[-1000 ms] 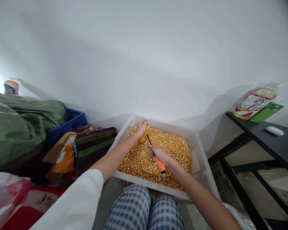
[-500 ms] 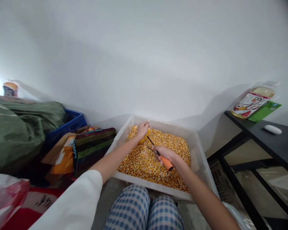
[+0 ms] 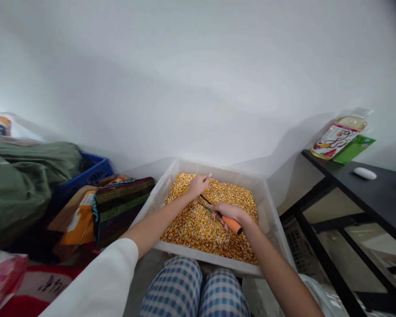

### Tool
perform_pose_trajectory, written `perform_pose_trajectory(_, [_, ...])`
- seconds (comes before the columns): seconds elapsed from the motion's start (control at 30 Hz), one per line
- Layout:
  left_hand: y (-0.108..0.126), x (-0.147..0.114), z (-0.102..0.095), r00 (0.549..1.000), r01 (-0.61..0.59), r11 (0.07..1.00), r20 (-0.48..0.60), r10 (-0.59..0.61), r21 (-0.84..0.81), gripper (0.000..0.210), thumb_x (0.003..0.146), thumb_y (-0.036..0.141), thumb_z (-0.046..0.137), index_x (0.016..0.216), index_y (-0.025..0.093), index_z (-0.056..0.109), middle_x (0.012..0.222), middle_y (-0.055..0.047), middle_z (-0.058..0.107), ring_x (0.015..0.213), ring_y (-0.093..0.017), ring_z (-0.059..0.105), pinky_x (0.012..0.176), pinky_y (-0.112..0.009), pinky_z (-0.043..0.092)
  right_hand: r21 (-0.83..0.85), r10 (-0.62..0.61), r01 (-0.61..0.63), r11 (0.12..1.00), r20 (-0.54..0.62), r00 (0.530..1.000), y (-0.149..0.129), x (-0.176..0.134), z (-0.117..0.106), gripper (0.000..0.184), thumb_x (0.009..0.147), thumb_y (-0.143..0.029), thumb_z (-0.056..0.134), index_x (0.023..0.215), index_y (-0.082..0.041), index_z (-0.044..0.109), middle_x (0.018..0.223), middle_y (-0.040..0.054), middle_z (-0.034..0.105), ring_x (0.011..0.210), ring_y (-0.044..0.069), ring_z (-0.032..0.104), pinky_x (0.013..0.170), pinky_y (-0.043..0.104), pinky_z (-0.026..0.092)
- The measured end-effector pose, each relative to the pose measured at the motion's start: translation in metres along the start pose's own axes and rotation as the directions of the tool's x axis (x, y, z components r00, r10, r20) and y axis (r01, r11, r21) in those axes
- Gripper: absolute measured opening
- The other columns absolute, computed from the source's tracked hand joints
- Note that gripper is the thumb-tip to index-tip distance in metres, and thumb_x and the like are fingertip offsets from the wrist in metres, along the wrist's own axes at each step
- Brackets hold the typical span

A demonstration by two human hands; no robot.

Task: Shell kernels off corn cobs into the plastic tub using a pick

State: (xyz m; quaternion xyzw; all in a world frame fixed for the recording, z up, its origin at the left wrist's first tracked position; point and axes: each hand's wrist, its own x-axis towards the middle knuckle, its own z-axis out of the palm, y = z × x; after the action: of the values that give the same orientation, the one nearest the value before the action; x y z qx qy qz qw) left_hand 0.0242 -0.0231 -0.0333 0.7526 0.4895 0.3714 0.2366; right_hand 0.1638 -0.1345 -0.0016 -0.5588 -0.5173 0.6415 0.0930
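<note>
Orange-handled tool [image 3: 232, 224] gripped in right hand [image 3: 228, 211], fingers closed; left hand [image 3: 197, 185], fingers curled, any hold hidden. Left hand could be jabbed by slip toward ten o'clock.

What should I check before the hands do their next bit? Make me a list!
1. Right hand gripping the orange handle: ok.
2. Black rod well away from the left hand: not ok, its tip is close by.
3. Something in the left hand's fingers: cannot tell, the hand hides it.
4. Corn kernels lying in the tub: ok.
5. Bottle on the table, apart from the tub: ok.
</note>
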Motion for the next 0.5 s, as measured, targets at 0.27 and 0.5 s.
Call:
perform_pose_trajectory(0.27, [-0.045,0.039,-0.042,0.889,0.292,0.676,-0.069,-0.453,-0.676,0.034,0.081,0.045,0.036,0.062,0.020,0.049,0.050,-0.003,0.058,0.046,-0.016,0.054,0.052,-0.029,0.043,-0.228,-0.214,0.169,0.959,-0.189,0.958,0.001,0.018,0.010,0.037,0.090,-0.049,0.035,0.069,-0.020,0.043,0.037,-0.0067,0.041,0.030,0.010,0.039,0.035,0.020,0.031])
perform_pose_trajectory(0.5, [-0.052,0.041,-0.041,0.872,0.297,0.561,-0.021,-0.490,-0.773,0.031,0.078,0.046,0.041,0.063,0.020,0.049,0.048,-0.002,0.056,0.047,-0.017,0.056,0.050,-0.029,0.044,-0.535,-0.333,0.138,0.833,-0.286,0.899,0.014,0.034,0.006,0.026,0.088,-0.037,0.043,0.082,-0.016,0.057,0.057,-0.0008,0.056,0.052,0.012,0.052,0.051,0.021,0.035])
